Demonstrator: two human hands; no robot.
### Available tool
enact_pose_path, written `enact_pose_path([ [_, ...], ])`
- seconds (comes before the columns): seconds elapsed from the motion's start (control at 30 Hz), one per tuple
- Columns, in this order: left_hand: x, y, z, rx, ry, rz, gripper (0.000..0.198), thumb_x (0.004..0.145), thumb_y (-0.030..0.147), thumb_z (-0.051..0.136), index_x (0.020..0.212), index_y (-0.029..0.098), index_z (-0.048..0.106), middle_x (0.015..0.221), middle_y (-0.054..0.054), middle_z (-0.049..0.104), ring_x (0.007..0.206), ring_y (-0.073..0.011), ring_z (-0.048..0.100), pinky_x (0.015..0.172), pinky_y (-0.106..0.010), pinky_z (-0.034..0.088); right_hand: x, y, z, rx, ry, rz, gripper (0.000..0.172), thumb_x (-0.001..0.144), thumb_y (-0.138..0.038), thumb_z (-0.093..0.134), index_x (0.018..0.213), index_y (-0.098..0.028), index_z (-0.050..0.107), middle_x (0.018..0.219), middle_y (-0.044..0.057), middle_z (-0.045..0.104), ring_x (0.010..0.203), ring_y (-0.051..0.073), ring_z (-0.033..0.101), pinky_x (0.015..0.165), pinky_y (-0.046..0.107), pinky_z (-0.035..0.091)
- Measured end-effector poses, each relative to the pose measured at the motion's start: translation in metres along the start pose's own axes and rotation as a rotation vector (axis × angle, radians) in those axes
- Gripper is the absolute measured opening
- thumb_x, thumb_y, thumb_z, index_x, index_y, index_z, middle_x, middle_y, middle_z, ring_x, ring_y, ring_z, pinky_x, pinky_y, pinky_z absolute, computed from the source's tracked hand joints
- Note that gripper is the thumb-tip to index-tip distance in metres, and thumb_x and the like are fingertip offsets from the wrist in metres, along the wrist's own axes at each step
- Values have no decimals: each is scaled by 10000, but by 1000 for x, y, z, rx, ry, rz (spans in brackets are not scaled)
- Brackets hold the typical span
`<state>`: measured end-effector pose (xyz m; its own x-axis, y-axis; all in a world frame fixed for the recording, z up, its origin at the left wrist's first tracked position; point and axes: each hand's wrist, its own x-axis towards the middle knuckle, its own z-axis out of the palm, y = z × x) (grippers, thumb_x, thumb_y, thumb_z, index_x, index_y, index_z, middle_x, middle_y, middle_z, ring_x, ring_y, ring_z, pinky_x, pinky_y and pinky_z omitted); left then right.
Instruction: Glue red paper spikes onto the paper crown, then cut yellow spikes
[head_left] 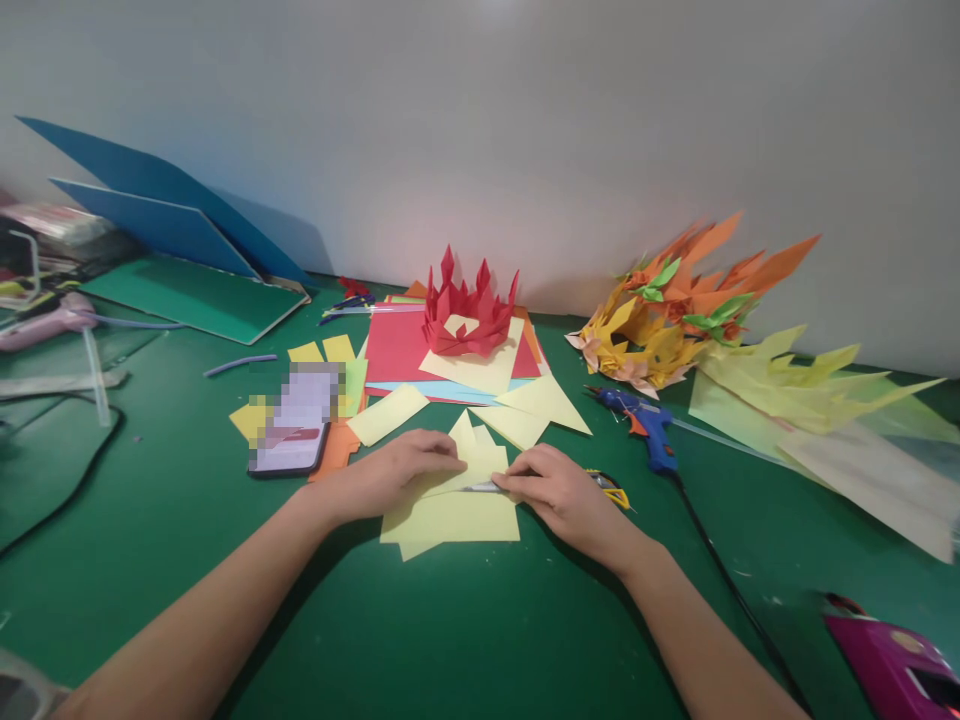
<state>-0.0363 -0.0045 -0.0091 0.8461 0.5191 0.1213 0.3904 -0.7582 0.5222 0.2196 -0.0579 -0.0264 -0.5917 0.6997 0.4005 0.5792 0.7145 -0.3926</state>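
My left hand [409,468] has its fingers closed on a folded piece of pale yellow paper [480,462], pressing it down over other pale yellow sheets [450,520]. Between the fingertips of my right hand [562,495] is a thin grey blade [482,487], lying along the lower edge of the fold. A yellow and black tool handle [613,490] shows behind my right hand; I cannot tell whether it belongs to that blade. Cut pale yellow pieces [390,413] lie just beyond my hands.
A red paper crown [471,318] stands on stacked coloured sheets [394,345]. To the left lie a phone [296,418] and a pink glue gun [49,322]. On the right are a blue glue gun [649,425] with its cord, orange and yellow paper crowns [637,335], and a magenta device [892,660].
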Motion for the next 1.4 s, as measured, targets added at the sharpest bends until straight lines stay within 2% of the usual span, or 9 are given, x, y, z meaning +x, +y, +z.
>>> enact_pose_path([
  [0.37, 1, -6, 2, -2, 8, 23, 403, 900, 55, 338, 1128, 207, 634, 1143, -91, 594, 1050, -192, 542, 885, -322, 462, 7, -7, 9, -22, 24, -11, 266, 948, -177, 427, 1073, -185, 662, 876, 83, 623, 790, 188, 510, 683, 322, 447],
  [0.77, 2, -9, 4, -24, 27, 47, 385, 895, 56, 346, 1097, 201, 640, 1101, -86, 598, 1008, -179, 554, 860, -318, 472, 5, -10, 7, 5, 38, -17, 252, 949, -208, 442, 1004, -190, 688, 805, 73, 625, 749, 178, 520, 638, 300, 429],
  [1.13, 4, -4, 0, 4, 27, 46, 470, 821, -26, 312, 1051, 199, 655, 1079, -78, 608, 988, -172, 554, 824, -311, 482, 12, -16, 18, 6, 49, -25, 228, 938, -197, 465, 1018, -173, 677, 843, 78, 647, 795, 185, 553, 698, 322, 460],
  [1.4, 5, -4, 0, -26, 22, 27, 439, 831, -4, 338, 1048, 199, 660, 1086, -84, 608, 1004, -185, 557, 834, -317, 482, 19, -21, 24, -25, 29, -59, 232, 941, -210, 461, 984, -173, 686, 839, 78, 647, 787, 188, 541, 691, 325, 452],
])
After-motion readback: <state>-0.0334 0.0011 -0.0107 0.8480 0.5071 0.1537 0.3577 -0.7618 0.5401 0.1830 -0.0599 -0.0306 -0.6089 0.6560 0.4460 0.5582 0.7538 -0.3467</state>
